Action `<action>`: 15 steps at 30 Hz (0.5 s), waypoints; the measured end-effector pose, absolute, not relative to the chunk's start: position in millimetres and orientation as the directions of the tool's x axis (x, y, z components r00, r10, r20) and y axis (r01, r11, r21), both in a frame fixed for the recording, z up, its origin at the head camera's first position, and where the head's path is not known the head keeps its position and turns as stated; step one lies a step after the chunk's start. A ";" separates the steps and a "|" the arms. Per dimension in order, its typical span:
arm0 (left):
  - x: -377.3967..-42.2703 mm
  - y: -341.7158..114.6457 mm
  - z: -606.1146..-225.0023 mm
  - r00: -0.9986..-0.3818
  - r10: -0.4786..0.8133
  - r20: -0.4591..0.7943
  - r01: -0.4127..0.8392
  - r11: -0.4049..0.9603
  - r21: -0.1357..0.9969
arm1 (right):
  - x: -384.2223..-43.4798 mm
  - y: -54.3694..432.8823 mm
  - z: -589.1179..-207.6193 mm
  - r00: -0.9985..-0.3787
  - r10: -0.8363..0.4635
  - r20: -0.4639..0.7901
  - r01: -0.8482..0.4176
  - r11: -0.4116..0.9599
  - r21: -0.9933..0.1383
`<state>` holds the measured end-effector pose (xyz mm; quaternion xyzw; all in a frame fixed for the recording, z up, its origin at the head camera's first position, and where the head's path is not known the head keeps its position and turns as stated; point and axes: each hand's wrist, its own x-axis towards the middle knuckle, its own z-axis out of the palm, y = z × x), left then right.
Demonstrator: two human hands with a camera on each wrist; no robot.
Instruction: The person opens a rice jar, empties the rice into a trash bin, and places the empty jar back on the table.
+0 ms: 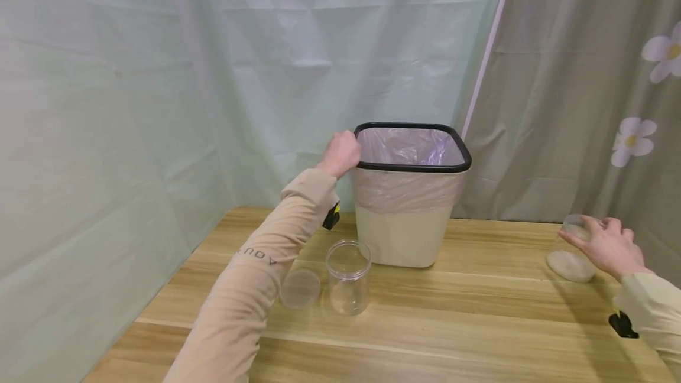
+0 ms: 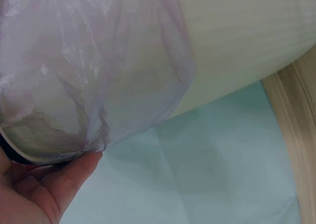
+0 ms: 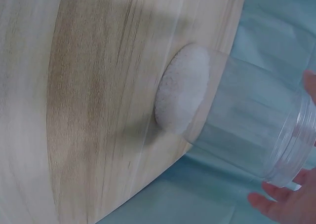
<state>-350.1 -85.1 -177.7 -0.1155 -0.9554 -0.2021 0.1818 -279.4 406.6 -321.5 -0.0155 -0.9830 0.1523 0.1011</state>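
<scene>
At the left corner of a cream trash bin, my left hand grips the black rim. The left wrist view has the fingers of that hand curled at the rim, a fingertip against the translucent bin liner folded over it. At the far right, my right hand is at the top of a clear jar, thumb and fingers spread either side of its threaded neck. White grains fill the bottom of this jar, which stands upright on the table.
A clear jar without a lid stands in front of the bin. Left of it lies a round translucent lid, close to my left sleeve. Curtains hang behind the wooden table and along its left side.
</scene>
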 end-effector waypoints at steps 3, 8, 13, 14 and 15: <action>-351.1 -85.1 -178.2 -0.911 0.137 0.389 0.287 0.888 0.360 | -279.0 406.7 -321.0 -0.978 0.056 0.200 -0.010 0.950 -0.311; -351.6 -84.8 -178.4 -0.915 0.129 0.382 0.276 0.891 0.360 | -276.9 405.6 -320.6 -0.979 0.045 0.200 -0.020 0.949 -0.314; -352.2 -84.5 -178.4 -0.915 0.124 0.384 0.272 0.893 0.359 | -276.5 405.7 -322.0 -0.980 0.035 0.194 -0.023 0.957 -0.290; -352.3 -84.5 -178.5 -0.916 0.123 0.383 0.272 0.891 0.363 | -276.8 405.9 -322.5 -0.981 0.034 0.194 -0.023 0.959 -0.284; -352.3 -84.5 -178.6 -0.915 0.124 0.383 0.272 0.892 0.361 | -277.0 406.0 -322.8 -0.981 0.031 0.194 -0.025 0.960 -0.279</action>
